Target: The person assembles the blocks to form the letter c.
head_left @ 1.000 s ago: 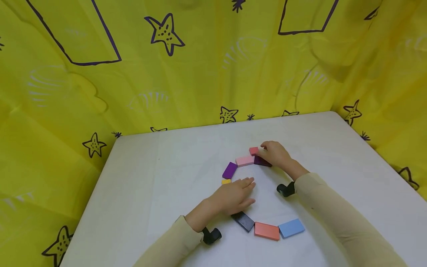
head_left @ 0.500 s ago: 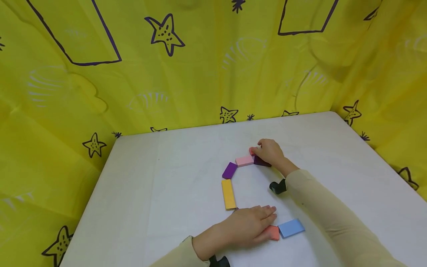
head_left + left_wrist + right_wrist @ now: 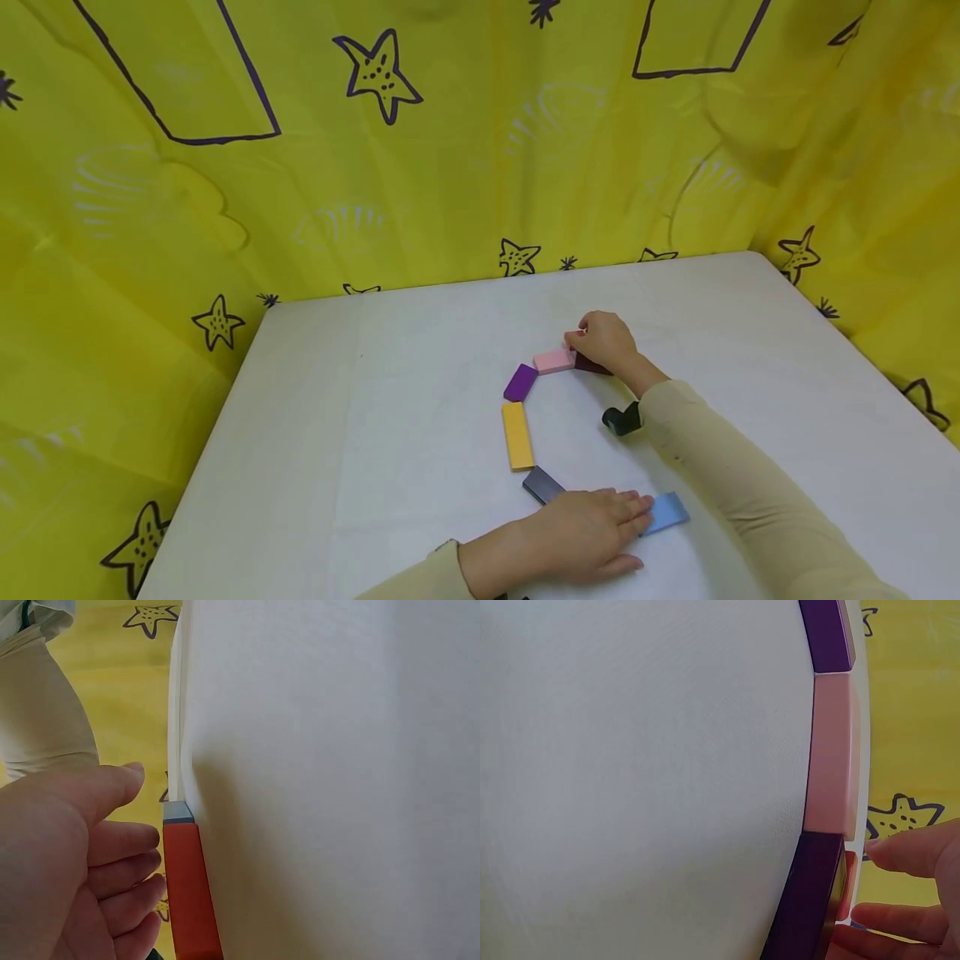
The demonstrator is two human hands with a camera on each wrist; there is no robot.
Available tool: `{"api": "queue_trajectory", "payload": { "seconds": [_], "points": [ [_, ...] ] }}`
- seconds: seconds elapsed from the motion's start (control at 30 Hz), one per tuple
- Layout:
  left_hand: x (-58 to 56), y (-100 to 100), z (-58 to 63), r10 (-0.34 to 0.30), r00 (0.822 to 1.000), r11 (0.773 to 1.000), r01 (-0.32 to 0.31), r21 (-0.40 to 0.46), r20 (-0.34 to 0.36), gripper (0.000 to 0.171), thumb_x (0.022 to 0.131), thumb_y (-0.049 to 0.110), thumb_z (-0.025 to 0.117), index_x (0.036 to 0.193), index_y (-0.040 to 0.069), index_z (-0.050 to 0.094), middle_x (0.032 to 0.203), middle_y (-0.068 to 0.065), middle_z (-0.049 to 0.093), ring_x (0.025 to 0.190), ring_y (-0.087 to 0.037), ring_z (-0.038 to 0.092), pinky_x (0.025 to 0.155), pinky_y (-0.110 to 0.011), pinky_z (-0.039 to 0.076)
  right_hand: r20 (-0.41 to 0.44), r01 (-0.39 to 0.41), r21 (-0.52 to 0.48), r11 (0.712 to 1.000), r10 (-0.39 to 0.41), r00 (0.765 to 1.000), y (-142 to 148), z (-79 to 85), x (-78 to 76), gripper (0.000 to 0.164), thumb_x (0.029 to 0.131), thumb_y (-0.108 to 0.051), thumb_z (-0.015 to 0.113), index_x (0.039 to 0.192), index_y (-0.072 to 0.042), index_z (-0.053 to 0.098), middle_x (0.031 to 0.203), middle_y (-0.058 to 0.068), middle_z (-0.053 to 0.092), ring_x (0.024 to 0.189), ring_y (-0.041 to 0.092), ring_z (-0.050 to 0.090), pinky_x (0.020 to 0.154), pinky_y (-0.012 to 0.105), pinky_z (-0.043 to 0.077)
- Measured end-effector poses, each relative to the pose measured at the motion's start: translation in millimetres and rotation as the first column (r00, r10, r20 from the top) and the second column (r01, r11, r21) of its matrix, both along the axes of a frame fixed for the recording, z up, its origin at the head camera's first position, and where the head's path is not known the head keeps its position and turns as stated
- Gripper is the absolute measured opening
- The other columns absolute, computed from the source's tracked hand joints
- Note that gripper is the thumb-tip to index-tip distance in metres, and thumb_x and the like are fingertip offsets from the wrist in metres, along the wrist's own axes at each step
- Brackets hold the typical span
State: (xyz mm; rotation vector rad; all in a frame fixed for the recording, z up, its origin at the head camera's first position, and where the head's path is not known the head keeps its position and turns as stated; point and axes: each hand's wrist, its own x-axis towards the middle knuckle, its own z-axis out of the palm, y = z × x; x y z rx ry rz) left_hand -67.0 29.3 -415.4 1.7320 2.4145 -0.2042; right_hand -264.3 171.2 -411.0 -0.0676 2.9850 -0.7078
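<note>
Flat toy blocks lie in a curved line on the white table. My left hand [image 3: 588, 533], its fingers fairly straight, is over the red block and reaches the blue block [image 3: 669, 512]. In the left wrist view, the red block [image 3: 191, 889] stands beside its fingertips, the blue block's end [image 3: 178, 811] beyond. At the far end of the curve, my right hand [image 3: 609, 342] pinches a small pinkish-red block [image 3: 847, 885] between thumb and finger, just behind the dark purple block [image 3: 802, 900]. Beside that one lies the pink block [image 3: 553, 361].
The curve continues through a purple block [image 3: 521, 382], a yellow block [image 3: 517, 437] and a dark grey block [image 3: 543, 485]. A yellow curtain [image 3: 450, 183] with drawn stars hangs behind and beside the white table [image 3: 360, 433].
My left hand has moved toward the near right along the curve, uncovering the yellow and most of the grey block. My right hand has closed in on the small pinkish-red block.
</note>
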Motion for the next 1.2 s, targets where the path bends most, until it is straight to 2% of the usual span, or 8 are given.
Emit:
{"api": "queue_trajectory", "payload": {
  "seconds": [0.17, 0.27, 0.5, 0.8, 1.03, 1.2],
  "points": [
    [1.7, 3.1, -2.1, -0.005, 1.0, 1.0, 0.005, -0.019, 0.013, 0.055, 0.097, 0.049, 0.029, 0.144, 0.021, 0.032, 0.147, 0.01, 0.024, 0.132, 0.001, 0.015, 0.103, -0.014, 0.011, -0.022, -0.006, -0.009, 1.0, 0.005, 1.0, -3.3, 1.2, 1.8, 0.037, 0.084, -0.026, 0.061, 0.099, 0.007, 0.064, 0.093, 0.019, 0.064, 0.079, 0.029, 0.056, 0.071, 0.041, 0.047],
    [2.6, 3.3, -3.5, -0.011, 1.0, 1.0, 0.011, -0.021, -0.016, 0.056, 0.097, 0.05, 0.029, 0.144, 0.02, 0.032, 0.148, 0.01, 0.024, 0.132, 0.0, 0.016, 0.103, -0.014, 0.011, -0.02, -0.001, -0.001, 1.0, 0.001, 1.0, -4.3, 1.4, 1.5, 0.033, 0.084, -0.023, 0.06, 0.098, 0.006, 0.064, 0.093, 0.019, 0.064, 0.079, 0.028, 0.055, 0.071, 0.041, 0.047],
    [4.5, 4.0, -2.5, -0.011, 0.999, 1.0, 0.01, -0.024, -0.048, 0.055, 0.097, 0.05, 0.029, 0.143, 0.021, 0.034, 0.147, 0.009, 0.026, 0.132, -0.001, 0.02, 0.103, -0.014, 0.013, 0.04, 0.017, 0.008, 1.0, -0.017, 0.999, -2.9, 4.0, 0.2, 0.032, 0.085, -0.02, 0.058, 0.101, 0.007, 0.064, 0.095, 0.02, 0.063, 0.079, 0.029, 0.054, 0.073, 0.04, 0.047],
    [2.7, 5.2, -0.1, 0.014, 1.0, 1.0, -0.013, -0.028, 0.025, 0.055, 0.097, 0.049, 0.029, 0.143, 0.021, 0.033, 0.147, 0.01, 0.025, 0.132, 0.001, 0.018, 0.103, -0.012, 0.012, 0.1, 0.063, -0.039, 0.997, -0.059, 0.993, 25.0, 7.5, -6.9, 0.036, 0.086, -0.021, 0.06, 0.106, 0.009, 0.061, 0.099, 0.021, 0.061, 0.078, 0.028, 0.052, 0.067, 0.034, 0.046],
    [1.0, 4.9, 0.1, 0.003, 0.999, 1.0, -0.001, -0.025, 0.052, 0.054, 0.097, 0.047, 0.03, 0.143, 0.02, 0.033, 0.147, 0.01, 0.024, 0.131, 0.001, 0.017, 0.103, -0.012, 0.012, 0.149, 0.087, -0.058, 0.995, -0.078, 0.986, 47.9, 9.0, -2.9, 0.036, 0.086, -0.022, 0.063, 0.103, 0.009, 0.062, 0.097, 0.021, 0.06, 0.086, 0.032, 0.05, 0.075, 0.04, 0.045],
    [0.1, 4.9, -0.6, 0.007, 0.996, 1.0, -0.004, -0.028, 0.091, 0.053, 0.097, 0.046, 0.03, 0.144, 0.02, 0.032, 0.147, 0.011, 0.023, 0.131, 0.002, 0.015, 0.102, -0.012, 0.011, 0.153, 0.088, -0.058, 0.994, -0.078, 0.985, 60.9, 12.3, 3.5, 0.035, 0.085, -0.022, 0.064, 0.102, 0.009, 0.063, 0.097, 0.021, 0.059, 0.089, 0.034, 0.049, 0.076, 0.041, 0.044]
  ]
}}
